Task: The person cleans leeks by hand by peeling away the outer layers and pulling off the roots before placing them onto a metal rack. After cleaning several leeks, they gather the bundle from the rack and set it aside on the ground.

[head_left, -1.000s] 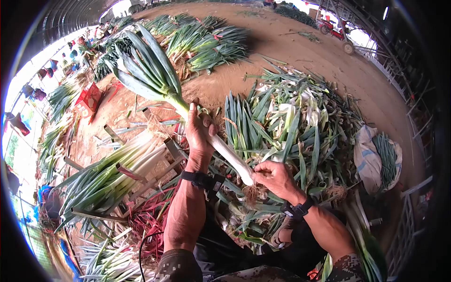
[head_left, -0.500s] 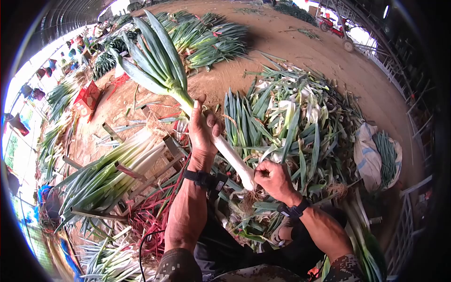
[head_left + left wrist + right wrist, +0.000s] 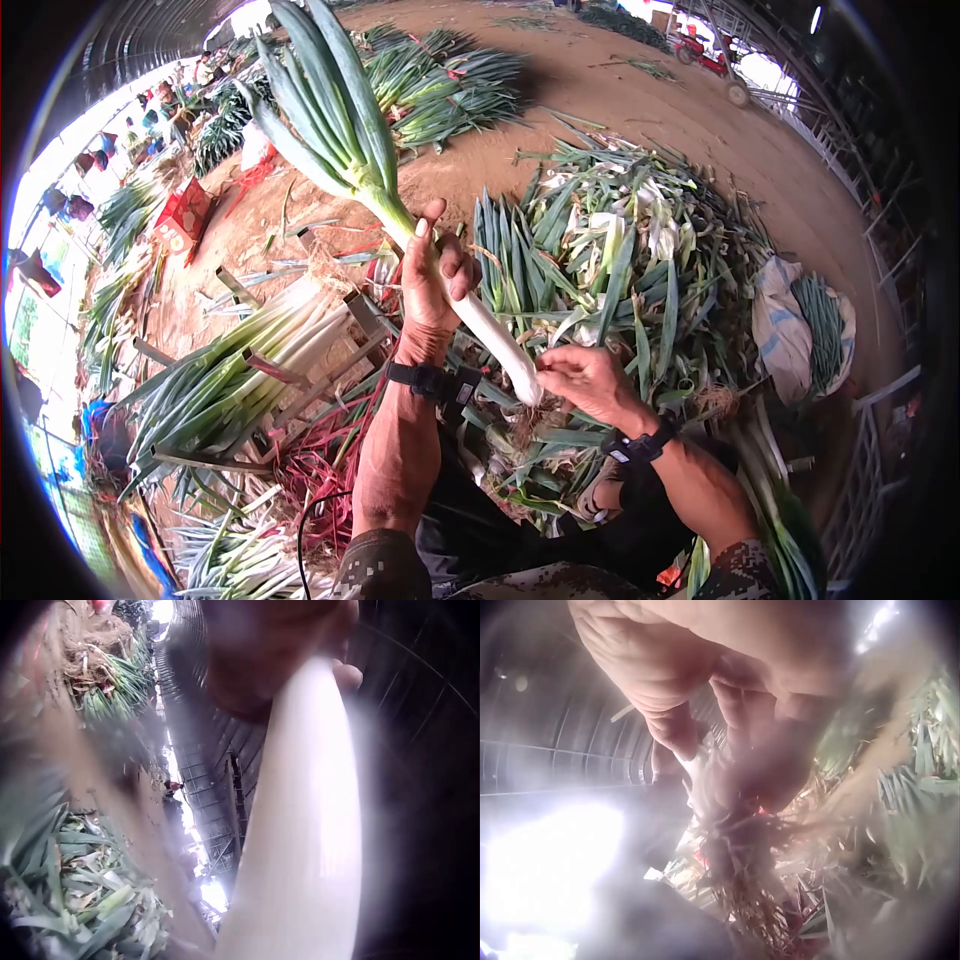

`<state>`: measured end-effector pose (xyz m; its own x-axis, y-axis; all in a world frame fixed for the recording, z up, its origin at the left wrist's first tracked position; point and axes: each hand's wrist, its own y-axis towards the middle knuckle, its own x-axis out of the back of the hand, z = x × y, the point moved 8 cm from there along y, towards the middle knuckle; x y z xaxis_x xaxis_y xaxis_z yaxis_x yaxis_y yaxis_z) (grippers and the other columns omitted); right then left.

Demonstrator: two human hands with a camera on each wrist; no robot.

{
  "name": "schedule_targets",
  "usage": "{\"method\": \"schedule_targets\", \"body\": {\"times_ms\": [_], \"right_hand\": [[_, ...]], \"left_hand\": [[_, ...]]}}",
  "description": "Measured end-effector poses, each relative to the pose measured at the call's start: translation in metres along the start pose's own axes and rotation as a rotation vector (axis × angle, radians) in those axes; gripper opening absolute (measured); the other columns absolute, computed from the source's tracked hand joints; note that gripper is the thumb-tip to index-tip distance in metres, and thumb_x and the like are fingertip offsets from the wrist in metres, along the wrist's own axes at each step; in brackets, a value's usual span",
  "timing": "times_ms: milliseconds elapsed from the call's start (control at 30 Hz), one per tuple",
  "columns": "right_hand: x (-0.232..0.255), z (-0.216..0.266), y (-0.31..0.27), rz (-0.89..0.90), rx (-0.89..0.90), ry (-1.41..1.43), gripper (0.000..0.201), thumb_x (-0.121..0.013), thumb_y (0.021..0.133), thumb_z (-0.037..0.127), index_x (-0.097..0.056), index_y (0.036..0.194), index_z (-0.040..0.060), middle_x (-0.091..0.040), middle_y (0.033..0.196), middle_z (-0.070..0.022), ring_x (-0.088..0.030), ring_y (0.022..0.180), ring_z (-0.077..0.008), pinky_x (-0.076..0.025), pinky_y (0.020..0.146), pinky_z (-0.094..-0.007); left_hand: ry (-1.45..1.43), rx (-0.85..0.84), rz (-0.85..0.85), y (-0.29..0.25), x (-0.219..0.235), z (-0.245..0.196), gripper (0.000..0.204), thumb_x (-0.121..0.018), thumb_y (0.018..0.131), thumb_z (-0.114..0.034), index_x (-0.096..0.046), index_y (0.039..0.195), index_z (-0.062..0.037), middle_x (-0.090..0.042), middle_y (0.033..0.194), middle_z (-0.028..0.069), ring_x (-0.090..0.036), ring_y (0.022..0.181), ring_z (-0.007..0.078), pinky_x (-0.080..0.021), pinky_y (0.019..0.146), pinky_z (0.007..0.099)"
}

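Note:
In the head view my left hand grips a large green onion round its white shank. Its green leaves fan out to the upper left and its root end points down toward the right. My right hand is at that root end. In the right wrist view, its thumb and fingers pinch at the pale base, just above the stringy roots. The white shank fills much of the left wrist view, with part of the left hand above it.
A heap of stripped leaves lies ahead to the right, beside a white sack. On the left, cleaned onions rest in a wooden rack, with red ties near it. More bundles lie farther back on the dirt floor.
The green onion and left hand have shifted slightly upward. My right hand's fingers, curled tightly half a second ago beside the root end, now reach out straighter to the base.

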<state>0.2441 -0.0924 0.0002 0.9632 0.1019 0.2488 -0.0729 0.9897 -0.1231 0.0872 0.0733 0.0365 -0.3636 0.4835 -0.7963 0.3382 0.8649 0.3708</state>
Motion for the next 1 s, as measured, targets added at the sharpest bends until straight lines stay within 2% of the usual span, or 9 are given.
{"method": "schedule_targets", "body": {"times_ms": [33, 133, 267, 367, 567, 667, 767, 867, 1000], "right_hand": [[-0.004, -0.005, 0.005, -0.042, 0.063, 0.013, 0.03, -0.072, 0.09, 0.022, -0.071, 0.106, -0.0031, -0.071, 0.082, -0.0051, -0.061, 0.06, -0.0063, -0.048, 0.052, -0.0242], [-0.008, -0.009, 0.007, -0.018, -0.055, -0.02, 0.03, -0.071, 0.09, 0.021, -0.07, 0.106, -0.0047, -0.07, 0.077, -0.0052, -0.061, 0.059, -0.0068, -0.049, 0.053, -0.0245], [-0.009, -0.013, 0.008, -0.031, -0.065, -0.016, 0.029, -0.068, 0.091, 0.02, -0.071, 0.105, -0.0048, -0.071, 0.077, -0.007, -0.064, 0.061, -0.0077, -0.051, 0.055, -0.0239], [-0.009, -0.005, 0.007, -0.036, -0.018, -0.052, 0.027, -0.067, 0.089, 0.018, -0.071, 0.102, -0.0061, -0.072, 0.076, -0.0105, -0.067, 0.062, -0.011, -0.052, 0.056, -0.0265], [-0.014, 0.004, 0.004, -0.166, 0.163, -0.337, 0.022, -0.067, 0.083, 0.012, -0.071, 0.096, -0.0038, -0.069, 0.074, -0.0189, -0.07, 0.066, -0.0184, -0.052, 0.06, -0.0327], [-0.014, 0.003, 0.001, -0.214, 0.225, -0.33, 0.019, -0.066, 0.083, 0.013, -0.071, 0.093, -0.0023, -0.068, 0.072, -0.0183, -0.068, 0.065, -0.0173, -0.051, 0.059, -0.033], [-0.012, -0.002, 0.0, -0.227, 0.149, -0.312, 0.018, -0.064, 0.083, 0.012, -0.07, 0.092, -0.0026, -0.066, 0.07, -0.0169, -0.064, 0.06, -0.0156, -0.05, 0.058, -0.0335], [-0.012, -0.016, 0.001, -0.209, 0.08, -0.21, 0.02, -0.063, 0.085, 0.013, -0.07, 0.093, -0.0033, -0.066, 0.067, -0.0113, -0.06, 0.059, -0.012, -0.049, 0.055, -0.0306], [-0.017, -0.037, 0.0, -0.164, -0.128, 0.097, 0.025, -0.063, 0.089, 0.018, -0.069, 0.098, -0.004, -0.064, 0.071, -0.0028, -0.061, 0.063, -0.0086, -0.049, 0.052, -0.0256]], "left_hand": [[0.016, -0.001, -0.01, 0.0, -0.001, 0.0, 0.036, -0.047, 0.104, -0.038, -0.056, 0.131, -0.0152, -0.039, 0.059, -0.0059, -0.034, 0.037, 0.0082, -0.034, 0.045, 0.0262], [0.056, -0.016, -0.098, -0.005, -0.003, 0.002, 0.035, -0.05, 0.103, -0.037, -0.057, 0.129, -0.0152, -0.039, 0.058, -0.0057, -0.033, 0.037, 0.009, -0.034, 0.044, 0.0269], [0.07, -0.011, -0.2, -0.008, 0.001, 0.001, 0.032, -0.053, 0.102, -0.035, -0.059, 0.126, -0.0141, -0.041, 0.058, -0.0052, -0.037, 0.037, 0.0095, -0.035, 0.043, 0.028], [0.03, -0.026, -0.191, -0.006, 0.003, 0.001, 0.032, -0.057, 0.099, -0.034, -0.057, 0.124, -0.0125, -0.041, 0.059, -0.0029, -0.04, 0.037, 0.0114, -0.033, 0.037, 0.0249], [0.068, -0.011, -0.156, -0.01, -0.005, 0.001, 0.03, -0.053, 0.102, -0.034, -0.058, 0.123, -0.0134, -0.042, 0.057, -0.0056, -0.036, 0.036, 0.0091, -0.034, 0.042, 0.0269], [0.059, 0.014, -0.16, -0.012, -0.008, 0.001, 0.031, -0.05, 0.103, -0.034, -0.058, 0.125, -0.0133, -0.04, 0.057, -0.0057, -0.035, 0.035, 0.0088, -0.033, 0.042, 0.0258], [-0.014, 0.012, -0.009, -0.012, -0.013, 0.003, 0.035, -0.047, 0.104, -0.036, -0.057, 0.129, -0.0136, -0.038, 0.058, -0.0056, -0.033, 0.035, 0.0085, -0.033, 0.042, 0.0255], [-0.14, 0.027, 0.127, -0.011, -0.019, 0.006, 0.04, -0.044, 0.104, -0.037, -0.054, 0.135, -0.0135, -0.037, 0.059, -0.0053, -0.032, 0.036, 0.0082, -0.034, 0.042, 0.0259], [-0.18, 0.007, 0.235, -0.013, -0.027, 0.005, 0.042, -0.043, 0.104, -0.037, -0.052, 0.138, -0.0134, -0.037, 0.059, -0.0046, -0.035, 0.037, 0.0077, -0.037, 0.044, 0.0266]]}}
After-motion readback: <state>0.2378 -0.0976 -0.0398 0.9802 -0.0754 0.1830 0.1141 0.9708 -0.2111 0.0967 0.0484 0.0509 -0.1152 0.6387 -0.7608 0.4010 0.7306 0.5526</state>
